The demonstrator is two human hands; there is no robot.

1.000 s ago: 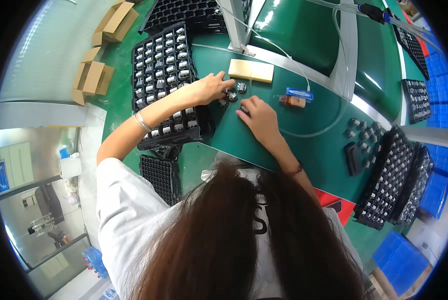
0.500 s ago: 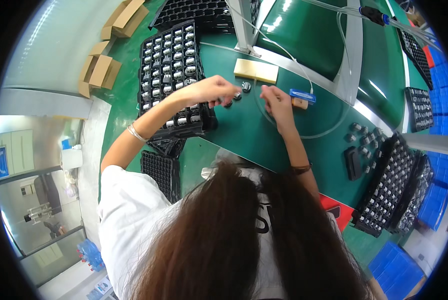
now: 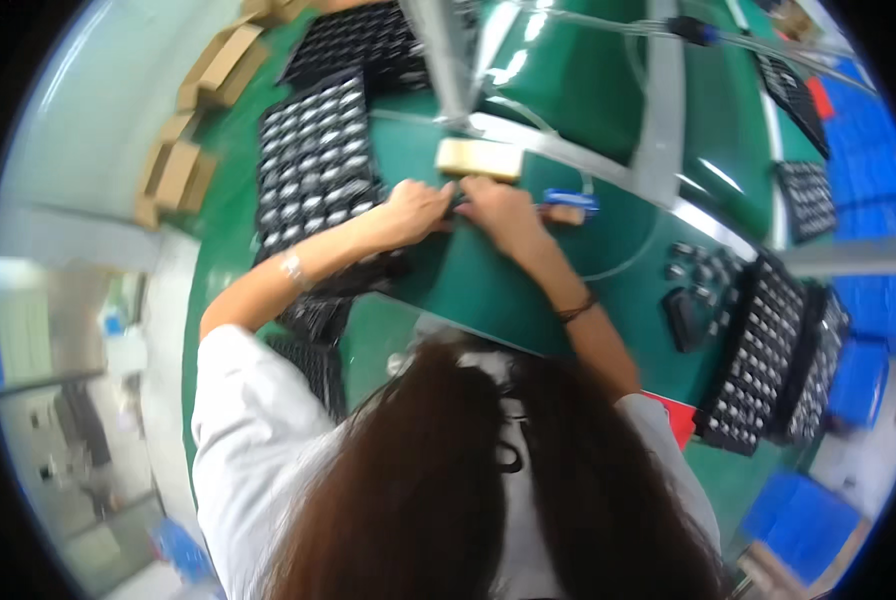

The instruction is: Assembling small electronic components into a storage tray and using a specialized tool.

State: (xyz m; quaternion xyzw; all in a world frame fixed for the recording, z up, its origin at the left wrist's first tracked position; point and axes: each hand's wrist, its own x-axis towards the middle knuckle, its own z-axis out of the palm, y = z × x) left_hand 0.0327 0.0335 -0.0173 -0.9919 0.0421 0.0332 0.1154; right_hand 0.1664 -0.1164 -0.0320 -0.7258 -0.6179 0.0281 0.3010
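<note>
Over the green work table, my left hand and my right hand meet, fingertips nearly touching, both with bent, closed fingers. A small dark piece shows between them; blur hides its shape and whether one hand or both grip it. Just beyond the fingers lies a pale yellow foam block. To the left of my left hand, a black tray holds rows of small silvery parts. A blue-and-tan block-like item rests to the right of my right hand.
Loose grey parts and a black oblong object lie on the right of the table, beside more filled black trays. A metal post rises at the far edge. A thin clear hose curves across the table.
My hands have come together from being apart, the right moving left toward the left hand. The whole view has shifted somewhat and is more blurred.
</note>
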